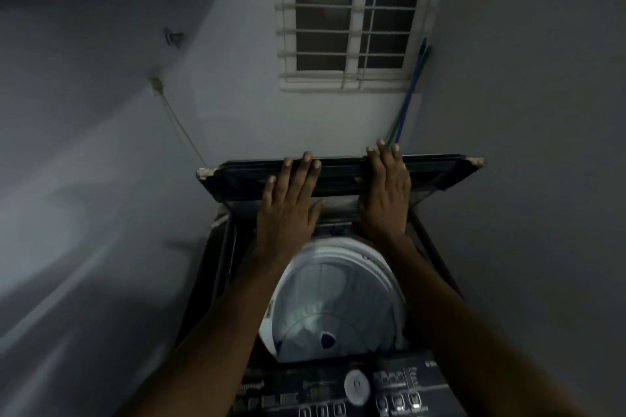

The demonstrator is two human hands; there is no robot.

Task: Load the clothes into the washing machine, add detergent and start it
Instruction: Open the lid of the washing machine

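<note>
**Both hands flat on the raised lid of a top-loading washing machine**

Seen from above in dim light, a dark top-loading washing machine (220,264) stands in a narrow space, with pale walls (101,145) close on its left and right and another behind it. Its lid (338,176) is lifted and stands along the machine's far edge, a pale corner piece at each end.

The left hand (288,210) lies flat on the left half of the lid, fingers straight and slightly spread, tips reaching the top edge. The right hand (384,200) lies flat on the right half, fingers straight and close together, tips rising just past the top edge. Neither hand holds anything, and a gap of bare lid lies between them.

Below the forearms the round drum (335,298) is open, pale white and blue. It is blurred, so its contents cannot be told.

The control panel (321,389) runs along the near edge, dark with small pale markings and a round white button.

Behind the lid, a barred window (352,13) sits high in the back wall. Blue and green poles (411,91) lean in the far right corner, and a thin hose (179,122) runs down the left wall to the machine's far left corner.
</note>
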